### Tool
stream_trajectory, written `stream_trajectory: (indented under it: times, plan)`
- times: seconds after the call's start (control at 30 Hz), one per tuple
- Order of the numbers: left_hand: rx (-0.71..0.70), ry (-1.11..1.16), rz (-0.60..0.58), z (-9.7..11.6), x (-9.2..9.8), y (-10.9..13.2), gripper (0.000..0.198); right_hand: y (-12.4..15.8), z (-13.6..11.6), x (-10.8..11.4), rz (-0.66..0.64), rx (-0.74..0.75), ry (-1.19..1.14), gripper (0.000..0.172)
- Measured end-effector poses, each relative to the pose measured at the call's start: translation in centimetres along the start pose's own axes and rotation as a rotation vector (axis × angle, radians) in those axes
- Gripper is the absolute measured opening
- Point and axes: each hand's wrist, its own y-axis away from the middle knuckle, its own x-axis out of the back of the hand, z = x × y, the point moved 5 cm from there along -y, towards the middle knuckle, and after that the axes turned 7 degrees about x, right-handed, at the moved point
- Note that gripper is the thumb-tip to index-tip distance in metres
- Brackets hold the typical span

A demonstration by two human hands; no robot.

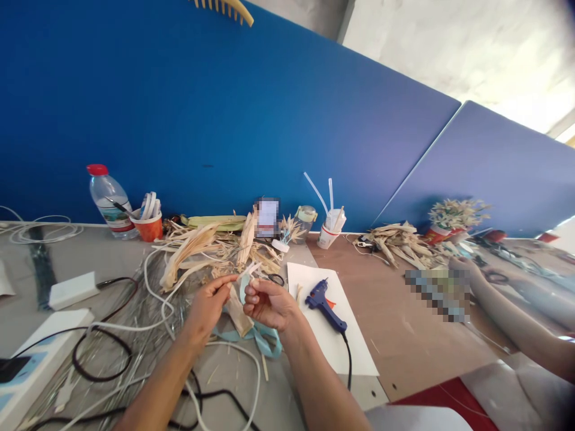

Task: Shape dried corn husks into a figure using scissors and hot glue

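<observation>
My left hand (210, 308) is closed in a pinch, its fingertips beside a light blue ribbon (243, 290); what they grip is too small to make out. Close by on the right, my right hand (272, 306) is closed on that ribbon, which curves up between the two hands. Thin pale strips (252, 269) stick up above my right fingers. Below the hands, more blue ribbon (268, 340) trails in loops on the table, near a piece of dry corn husk (239, 311).
A blue glue gun (324, 304) lies on white paper (359, 354) at right. Dry corn husks (191, 251) pile up behind my hands. Cables and a power strip (49, 353) spread at left. A bottle (110, 203) and cups line the blue partition. A co-worker's arm (507, 317) reaches in at right.
</observation>
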Motion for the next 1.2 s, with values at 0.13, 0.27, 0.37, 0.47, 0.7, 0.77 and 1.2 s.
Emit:
stream_trajectory:
  times: [0.13,0.27,0.37,0.47,0.7,0.77,1.2]
  plan:
    - [0.076,0.151,-0.021,0.2,0.0,0.1,0.035,0.3,-1.2,-0.1,-0.062,0.073,0.020,0.018]
    - [0.097,0.217,-0.048,0.4,-0.1,0.1,0.039,0.7,-3.3,0.1,-0.032,0.222,0.063,0.017]
    - [0.114,0.237,-0.061,0.5,-0.2,0.1,0.039,0.9,-4.7,0.5,-0.003,0.313,0.051,0.015]
    - [0.128,0.252,-0.088,0.5,-0.3,0.3,0.037,1.0,-5.5,1.0,-0.013,0.357,0.008,0.014]
    - [0.178,0.365,-0.185,0.3,-0.5,0.4,0.031,1.3,-7.5,2.2,0.064,0.529,-0.045,0.013]
    - [0.191,0.412,-0.209,0.3,-0.5,0.4,0.028,1.1,-7.6,2.9,0.141,0.547,-0.020,0.012]
    - [0.207,0.491,-0.394,0.2,-1.3,0.8,0.018,-0.9,-4.5,6.1,0.517,0.351,0.347,0.018]
